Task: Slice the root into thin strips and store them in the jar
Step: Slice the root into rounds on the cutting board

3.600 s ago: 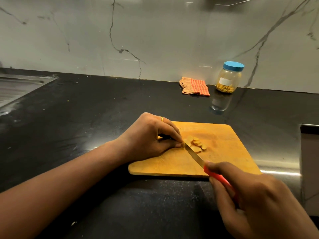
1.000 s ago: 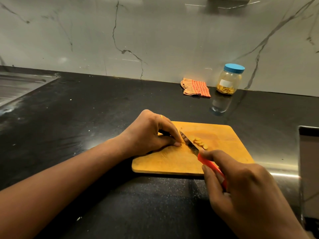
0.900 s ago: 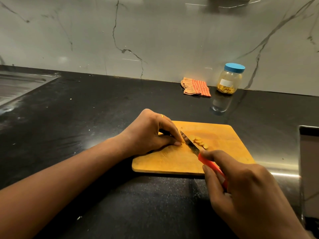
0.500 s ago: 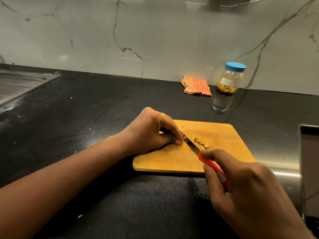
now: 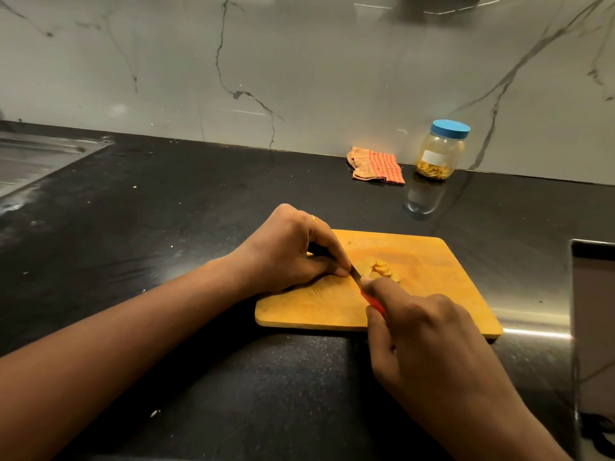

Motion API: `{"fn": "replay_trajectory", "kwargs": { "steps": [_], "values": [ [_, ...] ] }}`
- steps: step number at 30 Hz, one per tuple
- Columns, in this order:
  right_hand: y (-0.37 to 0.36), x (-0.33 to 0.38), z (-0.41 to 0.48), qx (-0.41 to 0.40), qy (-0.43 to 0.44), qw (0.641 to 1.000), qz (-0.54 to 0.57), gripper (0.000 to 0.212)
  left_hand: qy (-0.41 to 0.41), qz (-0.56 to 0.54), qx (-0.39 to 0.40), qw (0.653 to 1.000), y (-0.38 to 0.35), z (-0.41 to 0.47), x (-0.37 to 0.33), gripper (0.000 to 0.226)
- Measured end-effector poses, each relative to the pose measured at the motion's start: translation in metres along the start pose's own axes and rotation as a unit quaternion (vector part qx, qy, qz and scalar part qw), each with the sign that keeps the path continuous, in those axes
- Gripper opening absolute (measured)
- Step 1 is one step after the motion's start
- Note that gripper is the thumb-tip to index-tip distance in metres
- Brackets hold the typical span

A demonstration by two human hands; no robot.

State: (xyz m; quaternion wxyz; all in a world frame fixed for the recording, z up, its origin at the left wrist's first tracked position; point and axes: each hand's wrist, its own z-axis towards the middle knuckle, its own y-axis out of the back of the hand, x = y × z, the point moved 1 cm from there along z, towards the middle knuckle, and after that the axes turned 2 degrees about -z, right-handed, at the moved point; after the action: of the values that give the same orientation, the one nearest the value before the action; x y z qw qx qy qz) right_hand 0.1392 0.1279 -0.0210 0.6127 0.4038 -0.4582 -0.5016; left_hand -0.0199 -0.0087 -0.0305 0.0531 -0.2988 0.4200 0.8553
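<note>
A wooden cutting board point(image 5: 439, 294) lies on the black counter. My left hand point(image 5: 293, 251) rests on its left part with fingers curled over the root, which stays hidden under them. Several yellow round slices point(image 5: 379, 268) lie just right of my fingertips. My right hand point(image 5: 429, 341) grips the red handle of a knife point(image 5: 374, 302); its blade tip meets my left fingertips. A clear jar point(image 5: 440, 151) with a blue lid stands closed at the back wall, with yellow strips in its bottom.
An orange checked cloth point(image 5: 377, 165) lies left of the jar. A steel sink drainboard point(image 5: 36, 158) sits at the far left. A cooktop or appliance edge point(image 5: 592, 294) stands at the right, close to the board.
My right hand has pushed the knife forward toward my left fingertips, so less blade shows. The left hand stays put on the root.
</note>
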Motion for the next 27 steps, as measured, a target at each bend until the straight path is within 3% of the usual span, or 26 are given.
{"fn": "replay_trajectory", "kwargs": {
  "steps": [4,10,18,27],
  "values": [
    [0.003,-0.002,-0.009,-0.004,0.011,1.000,0.008,0.046,0.000,0.009,0.006,1.000,0.001,0.001,0.000,0.008],
    [-0.002,-0.003,0.001,-0.018,0.006,1.000,-0.020,0.034,0.010,0.000,0.001,1.000,0.001,0.000,0.000,0.008],
    [0.024,-0.023,-0.003,-0.047,0.013,0.998,0.049,0.020,0.024,-0.013,0.003,1.000,0.002,0.000,0.001,0.009],
    [0.029,-0.023,-0.003,-0.061,0.025,0.994,0.090,0.025,-0.004,-0.012,0.012,1.000,0.004,-0.003,0.005,0.011]
  ]
}}
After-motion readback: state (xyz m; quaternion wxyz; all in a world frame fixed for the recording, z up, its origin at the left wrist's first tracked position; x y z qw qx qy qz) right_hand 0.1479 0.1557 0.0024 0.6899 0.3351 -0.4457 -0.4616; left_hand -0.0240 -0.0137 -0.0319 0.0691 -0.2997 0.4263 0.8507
